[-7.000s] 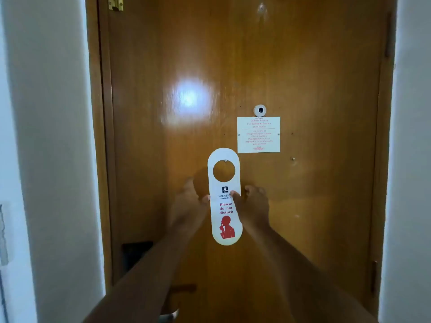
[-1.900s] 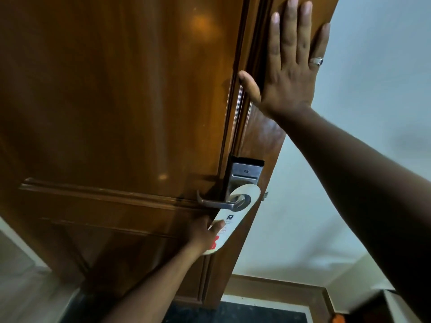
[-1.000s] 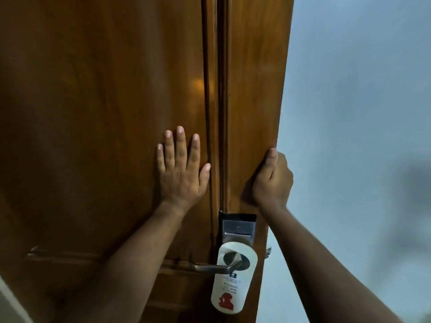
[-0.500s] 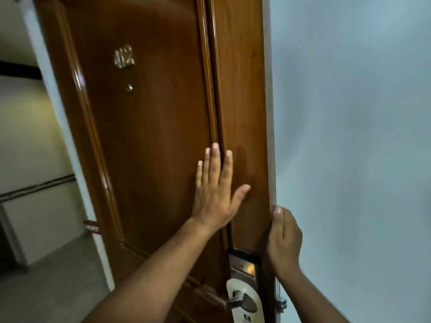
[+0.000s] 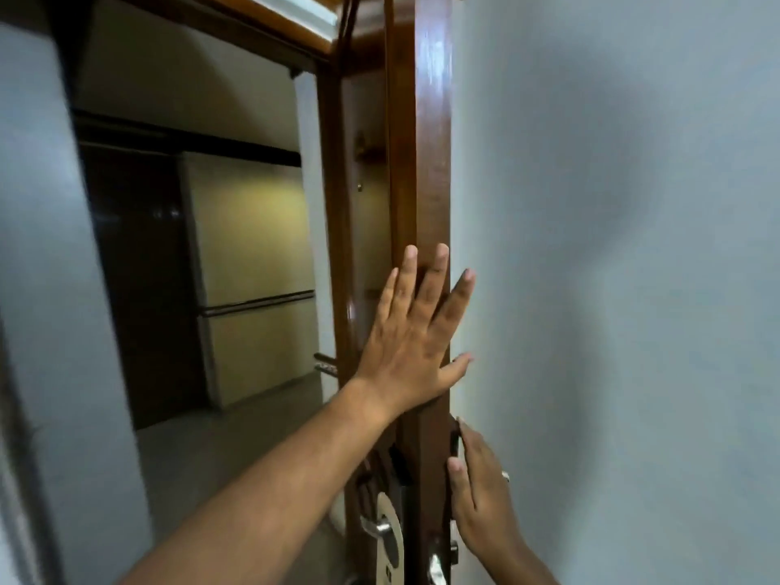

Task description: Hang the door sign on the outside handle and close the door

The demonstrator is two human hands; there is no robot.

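Observation:
The brown wooden door (image 5: 430,162) is seen nearly edge-on, running up the middle of the view. The white door sign (image 5: 390,538) hangs on the silver outside handle (image 5: 375,527) at the bottom, partly cut off by the frame. My left hand (image 5: 415,331) lies flat with fingers spread against the door's edge, above the lock. Below it, my right hand (image 5: 479,496) holds the door's edge from the inner side, thumb on the edge, a ring on one finger. The inside handle (image 5: 437,570) shows beneath it.
A pale wall (image 5: 612,289) fills the right side, close to the door. To the left the opening shows a corridor (image 5: 253,268) with a cream wall, a dark doorway and a grey floor. The wooden door frame (image 5: 236,19) crosses the top.
The door has swung so that its outer face, broad half a second ago, is now almost edge-on. My left hand has slid from the face to the edge. The corridor now shows.

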